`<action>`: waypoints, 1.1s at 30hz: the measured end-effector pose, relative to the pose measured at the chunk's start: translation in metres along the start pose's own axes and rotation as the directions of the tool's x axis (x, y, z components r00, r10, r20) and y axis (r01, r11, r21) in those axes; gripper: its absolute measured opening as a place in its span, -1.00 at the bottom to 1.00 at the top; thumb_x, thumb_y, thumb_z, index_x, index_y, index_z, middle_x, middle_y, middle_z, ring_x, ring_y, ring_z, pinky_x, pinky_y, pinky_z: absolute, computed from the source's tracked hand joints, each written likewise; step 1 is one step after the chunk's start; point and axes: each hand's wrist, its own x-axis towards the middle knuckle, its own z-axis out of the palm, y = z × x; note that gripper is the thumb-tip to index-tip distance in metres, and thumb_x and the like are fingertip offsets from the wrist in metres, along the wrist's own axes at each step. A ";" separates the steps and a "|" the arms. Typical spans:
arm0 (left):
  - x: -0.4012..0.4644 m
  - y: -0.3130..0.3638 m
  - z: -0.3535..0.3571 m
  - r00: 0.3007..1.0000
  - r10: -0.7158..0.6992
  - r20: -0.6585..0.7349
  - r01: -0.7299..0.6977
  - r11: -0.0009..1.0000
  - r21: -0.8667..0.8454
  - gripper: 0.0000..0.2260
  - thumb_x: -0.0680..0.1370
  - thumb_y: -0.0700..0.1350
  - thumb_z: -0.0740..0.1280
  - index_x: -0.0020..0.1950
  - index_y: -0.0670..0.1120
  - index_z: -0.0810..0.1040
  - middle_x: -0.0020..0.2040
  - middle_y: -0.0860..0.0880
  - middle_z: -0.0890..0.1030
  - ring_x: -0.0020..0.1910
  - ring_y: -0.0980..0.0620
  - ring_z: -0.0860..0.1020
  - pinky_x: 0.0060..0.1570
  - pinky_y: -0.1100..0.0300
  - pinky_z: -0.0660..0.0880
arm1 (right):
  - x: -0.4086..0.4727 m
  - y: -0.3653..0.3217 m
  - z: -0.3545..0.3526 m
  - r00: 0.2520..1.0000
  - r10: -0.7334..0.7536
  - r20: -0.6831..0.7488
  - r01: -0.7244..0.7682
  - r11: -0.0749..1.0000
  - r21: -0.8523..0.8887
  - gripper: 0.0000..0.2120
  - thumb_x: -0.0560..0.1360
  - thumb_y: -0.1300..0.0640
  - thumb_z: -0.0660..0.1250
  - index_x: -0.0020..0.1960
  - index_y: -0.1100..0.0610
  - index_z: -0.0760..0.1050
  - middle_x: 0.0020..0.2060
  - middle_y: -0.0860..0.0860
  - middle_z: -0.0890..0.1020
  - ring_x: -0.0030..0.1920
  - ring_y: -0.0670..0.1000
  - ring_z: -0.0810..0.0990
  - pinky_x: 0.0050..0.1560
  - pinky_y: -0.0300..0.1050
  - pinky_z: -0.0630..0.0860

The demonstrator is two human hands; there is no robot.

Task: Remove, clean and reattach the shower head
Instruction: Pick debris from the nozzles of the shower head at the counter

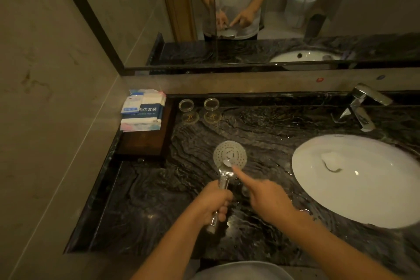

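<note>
Shower head (230, 155) above counter (159, 200), left of sink (354, 200); tray (145, 141) far left.

Shower head (230, 155) handle mostly inside the left hand (212, 206); towel pack (145, 110) small print unreadable.

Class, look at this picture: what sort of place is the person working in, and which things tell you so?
Most likely a hotel bathroom. A white basin is sunk into a dark marble counter with a chrome tap behind it, under a wall mirror; packaged towels sit by the wall.
</note>
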 end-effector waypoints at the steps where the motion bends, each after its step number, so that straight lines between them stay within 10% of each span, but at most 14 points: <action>1: 0.000 0.001 0.000 1.000 -0.007 -0.004 0.007 1.000 -0.027 -0.84 0.52 -0.35 0.20 -0.05 -0.09 0.39 -0.45 0.01 0.38 -0.56 0.11 0.27 -0.57 0.27 0.22 | 0.001 0.005 0.000 0.999 0.037 -0.022 -0.037 0.999 0.008 -0.18 0.61 0.18 0.17 0.49 -0.46 -0.26 -0.26 0.07 0.64 -0.34 0.07 0.60 -0.26 0.05 0.61; 6: -0.007 0.009 -0.001 0.998 -0.005 0.055 0.014 0.986 -0.165 -0.82 0.53 -0.37 0.20 -0.01 -0.08 0.38 -0.45 0.01 0.33 -0.57 0.12 0.24 -0.62 0.30 0.18 | -0.005 0.021 0.029 0.995 0.063 0.081 -0.059 0.997 -0.046 -0.26 0.61 0.16 0.15 0.54 -0.40 -0.15 -0.05 0.07 0.70 -0.22 0.03 0.62 -0.10 0.01 0.60; 11: -0.013 0.016 -0.017 0.998 0.059 0.039 -0.043 0.946 -0.322 -0.79 0.55 -0.37 0.23 -0.12 -0.07 0.32 -0.46 0.00 0.32 -0.60 0.13 0.24 -0.66 0.30 0.17 | 0.008 0.051 0.051 0.902 0.425 0.072 -0.431 0.888 0.161 -0.56 0.69 0.06 0.03 0.55 -0.15 0.15 -0.13 0.09 0.66 -0.25 0.05 0.59 -0.19 -0.03 0.53; 16: -0.014 -0.008 -0.029 0.998 0.060 -0.036 -0.069 0.940 -0.334 -0.80 0.55 -0.35 0.25 -0.13 -0.08 0.32 -0.47 0.00 0.34 -0.60 0.11 0.26 -0.65 0.28 0.20 | 0.042 0.014 0.079 0.863 0.502 0.052 -0.487 0.803 0.343 -0.85 0.65 0.06 0.16 0.09 0.14 0.39 -0.11 0.10 0.62 -0.16 0.10 0.60 -0.09 0.12 0.59; 33: -0.021 -0.067 -0.062 0.997 -0.055 -0.059 0.029 0.926 -0.375 -0.81 0.56 -0.33 0.22 -0.16 -0.07 0.37 -0.47 -0.02 0.34 -0.60 0.08 0.25 -0.57 0.29 0.18 | 0.084 -0.050 0.153 0.753 0.623 0.211 -0.656 0.737 0.165 -0.79 0.54 0.01 0.33 0.11 0.10 0.51 0.04 0.10 0.64 0.03 0.15 0.63 0.04 0.05 0.59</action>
